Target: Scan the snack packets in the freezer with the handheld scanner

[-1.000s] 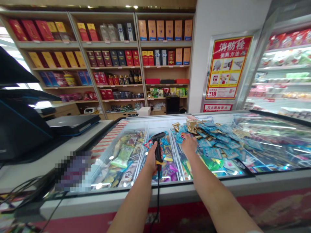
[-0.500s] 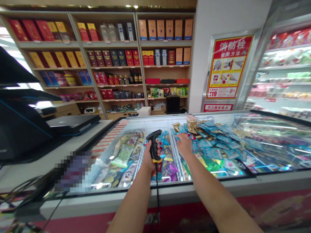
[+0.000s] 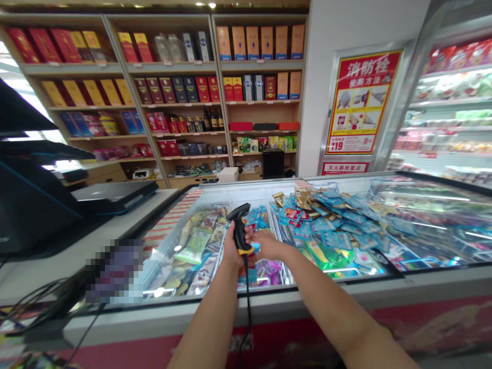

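My left hand (image 3: pixel 233 244) is wrapped around a black and yellow barcode scanner (image 3: pixel 240 233), its head tilted up and its cord hanging down over the freezer edge. Close beside it, partly behind the scanner, is my right hand (image 3: pixel 267 245), with its fingers curled. A small blue and white packet (image 3: pixel 255 248) shows between those fingers, mostly covered by them. To the right, a loose pile of blue packets (image 3: pixel 338 220) lies on the freezer's glass top, with gold packets (image 3: pixel 303 199) and a few red ones (image 3: pixel 295 215) among them.
Bagged goods (image 3: pixel 196 246) and white wire dividers lie under the glass of the chest freezer (image 3: pixel 346 289). A counter (image 3: pixel 126 223) with a dark flat device (image 3: pixel 115 197) and cables stands at the left. Shelves of boxes (image 3: pixel 169 92) line the back wall.
My right hand has moved left from the edge of the packet pile to beside the scanner, uncovering red packets there. My left hand still holds the scanner, slightly shifted left.
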A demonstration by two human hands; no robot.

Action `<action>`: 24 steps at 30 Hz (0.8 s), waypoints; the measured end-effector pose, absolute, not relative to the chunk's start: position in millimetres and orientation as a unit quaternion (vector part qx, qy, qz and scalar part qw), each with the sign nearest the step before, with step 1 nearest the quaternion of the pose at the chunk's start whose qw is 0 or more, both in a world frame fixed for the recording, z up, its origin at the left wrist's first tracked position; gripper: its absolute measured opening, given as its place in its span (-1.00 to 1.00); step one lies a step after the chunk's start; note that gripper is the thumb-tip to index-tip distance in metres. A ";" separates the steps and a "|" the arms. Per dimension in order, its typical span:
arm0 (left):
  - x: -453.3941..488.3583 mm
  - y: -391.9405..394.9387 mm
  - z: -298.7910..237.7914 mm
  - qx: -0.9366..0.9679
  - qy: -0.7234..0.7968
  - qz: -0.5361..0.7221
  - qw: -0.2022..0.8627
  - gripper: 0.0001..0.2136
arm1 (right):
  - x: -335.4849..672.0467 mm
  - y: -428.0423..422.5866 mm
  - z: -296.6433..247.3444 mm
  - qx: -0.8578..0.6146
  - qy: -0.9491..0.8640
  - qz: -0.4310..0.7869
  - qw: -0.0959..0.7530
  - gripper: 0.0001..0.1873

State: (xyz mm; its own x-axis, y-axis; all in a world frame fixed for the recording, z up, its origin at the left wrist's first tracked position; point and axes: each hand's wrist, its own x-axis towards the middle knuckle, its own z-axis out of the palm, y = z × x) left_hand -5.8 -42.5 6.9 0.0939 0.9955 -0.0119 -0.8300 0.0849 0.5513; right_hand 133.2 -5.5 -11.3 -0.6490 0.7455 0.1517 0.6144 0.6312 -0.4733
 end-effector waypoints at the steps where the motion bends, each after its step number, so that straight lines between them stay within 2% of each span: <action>1: -6.4 -42.0 6.1 0.208 0.197 0.646 0.708 -0.71 | 133.8 -5.1 -10.5 -0.393 -0.880 0.200 0.178 -0.20; 4: -8.6 -39.8 3.2 0.205 0.198 0.649 0.706 -0.71 | 137.6 -3.1 -8.6 -0.432 -0.850 0.208 0.217 -0.30; 6: -9.4 -38.7 1.9 0.203 0.199 0.652 0.702 -0.71 | 141.7 -1.9 -7.7 -0.446 -0.836 0.206 0.245 -0.44; 8: -9.3 -38.6 2.1 0.204 0.200 0.648 0.706 -0.70 | 145.3 -1.5 -7.2 -0.435 -0.838 0.212 0.251 -0.57; 9: -8.9 -38.9 2.7 0.204 0.200 0.645 0.709 -0.70 | 146.3 -1.8 -7.2 -0.422 -0.847 0.216 0.241 -0.57; 14: -5.5 -42.3 8.3 0.200 0.199 0.655 0.701 -0.71 | 139.1 -6.4 -10.5 -0.374 -0.892 0.198 0.161 -0.14; 16: -5.2 -43.3 9.6 0.199 0.197 0.657 0.700 -0.71 | 133.8 -8.8 -11.2 -0.377 -0.893 0.192 0.152 -0.05; 20: -8.1 -43.3 8.9 0.196 0.176 0.660 0.703 -0.72 | 129.8 -12.3 -8.3 -0.379 -0.887 0.210 0.159 0.01; 24: -13.6 -40.3 5.3 0.204 0.159 0.654 0.711 -0.72 | 134.4 -8.5 -8.9 -0.412 -0.828 0.298 0.238 -0.12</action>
